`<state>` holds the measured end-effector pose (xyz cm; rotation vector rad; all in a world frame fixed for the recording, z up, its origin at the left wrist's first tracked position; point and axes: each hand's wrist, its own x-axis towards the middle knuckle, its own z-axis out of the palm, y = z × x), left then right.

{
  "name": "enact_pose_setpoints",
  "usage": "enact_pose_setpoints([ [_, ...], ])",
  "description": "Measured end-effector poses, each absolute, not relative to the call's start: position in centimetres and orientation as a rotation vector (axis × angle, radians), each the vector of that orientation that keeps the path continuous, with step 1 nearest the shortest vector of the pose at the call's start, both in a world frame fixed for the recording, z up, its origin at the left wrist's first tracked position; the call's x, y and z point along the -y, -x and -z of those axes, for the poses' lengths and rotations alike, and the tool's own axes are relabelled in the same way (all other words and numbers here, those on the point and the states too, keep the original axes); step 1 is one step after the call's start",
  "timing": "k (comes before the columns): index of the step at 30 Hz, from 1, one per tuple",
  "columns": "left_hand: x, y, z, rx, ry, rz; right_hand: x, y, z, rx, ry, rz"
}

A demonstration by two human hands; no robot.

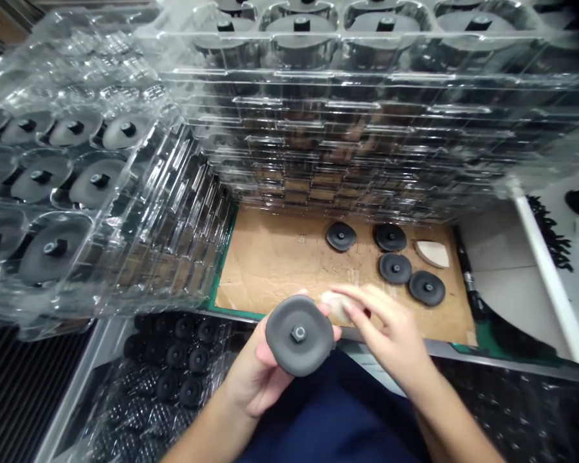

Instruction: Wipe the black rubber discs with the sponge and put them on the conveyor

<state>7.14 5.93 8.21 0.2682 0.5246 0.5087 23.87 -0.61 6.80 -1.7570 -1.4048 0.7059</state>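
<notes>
A dark grey rounded disc [282, 341] with a short stem at its centre is held by its edge in my left hand [253, 379], its stem side facing up towards me. Close to the disc's right rim, my right hand [390, 331] pinches a small pale pad [336, 305], perhaps a folded cloth; its material is hard to make out. Whether the pad touches the rim cannot be told. Past my right hand, several similar discs, one of them a nearer disc [427, 289], lie on the cardboard sheet [270, 257]. A pale wedge-shaped piece [433, 253] lies beside them.
A tall stack of clear plastic trays [367, 128] rises behind the cardboard. More stacked trays [145, 212] with discs stand at left. Below left sits another tray of dark parts [174, 360]. At right are a white-edged panel [550, 276] and a black tool-like rod [469, 283].
</notes>
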Motion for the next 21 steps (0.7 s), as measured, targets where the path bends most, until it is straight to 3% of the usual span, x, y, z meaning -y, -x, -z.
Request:
enact_pose_setpoints([
  [6, -5.9, -7.2, -7.6, -0.487, -0.263, -0.512, 4.0, -23.1, -3.7, 1.400, 1.852, -0.807],
  [11, -5.7, -7.7, -8.4, -0.492, -0.292, -0.497, 3.0, -24.0, -10.0, 1.268, 1.828, -0.453],
  [14, -5.4, -7.8, -8.4, -0.548, -0.358, -0.547, 1.7, -23.3, -13.3, 1.575, 1.540, -0.305],
  [21, -5.1, -7.5, -7.1, -0.731, -0.483, -0.589, 0.4, -22.6, -13.1, 1.702, 1.625, -0.379],
])
